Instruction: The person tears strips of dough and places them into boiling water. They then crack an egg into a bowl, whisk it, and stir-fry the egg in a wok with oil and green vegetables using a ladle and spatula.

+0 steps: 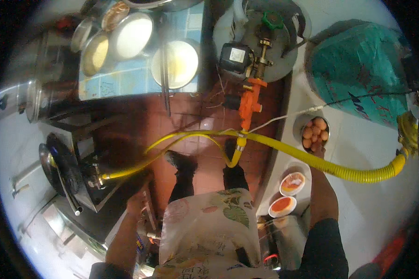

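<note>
My right hand [318, 150] reaches to the near rim of a metal bowl filled with several brown eggs [315, 131]. Its fingers are small and blurred there, so I cannot see whether they grip an egg or the rim. Low on the other side, my left hand [136, 204] is beside the dark counter edge, its fingers blurred and partly lost in shadow. Closer to me than the eggs, two white bowls stand on the ledge; one holds something orange-red [282, 205], the other a mixed orange and white content [292, 183].
A yellow hose [307, 158] arches across, joined to an orange valve [249, 104] by a gas cylinder [227, 29]. Left is a burner with a wok [54, 174] and ladle [68, 191]. Bowls of white [133, 36] and yellowish [176, 64] contents sit ahead; a teal sack [359, 69] stands right.
</note>
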